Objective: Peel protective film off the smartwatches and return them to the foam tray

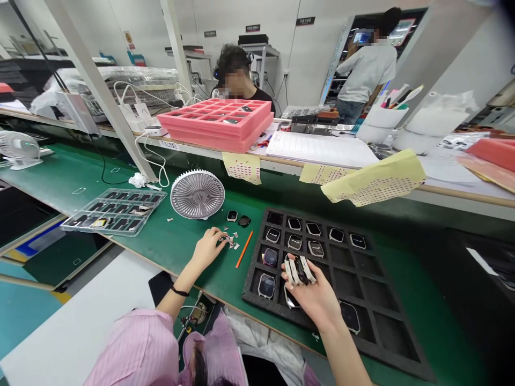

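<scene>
My right hand (311, 295) is wrapped round several watch cases (298, 269), pale and black, stacked on edge side by side. It is above a black foam tray (386, 316) whose compartments hold several square watches (295, 242). Bent but apart, the fingers of my left hand (209, 245) reach down to small white and reddish scraps (233, 241) on the green bench. A gap shows between thumb and forefinger, with nothing visible gripped there. Just right of the scraps lies an orange stick (244, 249). Behind them are a square watch (232, 216) and a dark round-edged piece (244, 220).
A small fan (197, 194) stands behind my left hand. At left is a clear partitioned tray (115, 212) of dark parts. Pink foam trays (241, 136) and papers (317, 147) occupy the raised shelf; yellow sheets (374, 179) hang from its edge. Two people are beyond it.
</scene>
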Demonstrator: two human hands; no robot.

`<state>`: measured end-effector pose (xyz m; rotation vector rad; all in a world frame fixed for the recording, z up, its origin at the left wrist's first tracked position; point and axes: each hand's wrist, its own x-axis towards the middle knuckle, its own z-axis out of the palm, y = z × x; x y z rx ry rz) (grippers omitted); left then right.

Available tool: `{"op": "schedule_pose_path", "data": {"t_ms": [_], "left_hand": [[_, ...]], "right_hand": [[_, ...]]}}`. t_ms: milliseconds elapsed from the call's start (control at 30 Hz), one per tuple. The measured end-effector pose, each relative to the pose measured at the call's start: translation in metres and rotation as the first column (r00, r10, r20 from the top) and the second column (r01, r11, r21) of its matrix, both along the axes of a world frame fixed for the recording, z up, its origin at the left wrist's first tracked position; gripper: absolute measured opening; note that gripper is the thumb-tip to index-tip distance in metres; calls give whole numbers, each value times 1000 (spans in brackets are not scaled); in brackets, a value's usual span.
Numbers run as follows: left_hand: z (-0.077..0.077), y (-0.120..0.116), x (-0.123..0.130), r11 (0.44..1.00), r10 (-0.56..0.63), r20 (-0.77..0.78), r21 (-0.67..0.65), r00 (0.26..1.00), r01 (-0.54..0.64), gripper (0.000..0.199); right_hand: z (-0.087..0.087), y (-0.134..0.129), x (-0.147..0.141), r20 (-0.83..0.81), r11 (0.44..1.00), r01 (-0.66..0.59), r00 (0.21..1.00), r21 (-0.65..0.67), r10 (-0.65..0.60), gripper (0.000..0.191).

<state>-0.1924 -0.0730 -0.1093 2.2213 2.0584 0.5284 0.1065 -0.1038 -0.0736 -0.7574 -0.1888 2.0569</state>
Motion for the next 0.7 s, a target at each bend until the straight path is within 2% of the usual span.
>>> {"op": "schedule_pose_path", "data": {"t_ms": [233,333,433,500,533,633,700], "left_hand": [[5,16,5,991,20,14,-135,1000,-18,14],[9,19,3,984,65,110,-170,992,-46,13],[18,17,5,988,129,270,-122,954,-99,16],[28,11,14,990,143,466,-82,873,-118,20],[34,7,22,991,133,584,-73,801,-111,22],[50,-10,60,997,76,868,-79,491,-15,28],[59,-21,88,999,34,929,-45,368,21,27]], "right_hand": [[2,-3,0,22,1000,-14,1000,17,13,26],[4,-5,0,44,999,3,999,47,-5,24],[9,-8,-3,65,995,26,997,96,-32,24],[12,-10,-7,83,987,54,994,150,-67,25],[13,-11,-9,94,981,71,992,183,-90,26],[16,-14,-18,119,946,126,979,300,-168,29],[16,-16,-24,124,914,156,969,374,-216,30]]}}
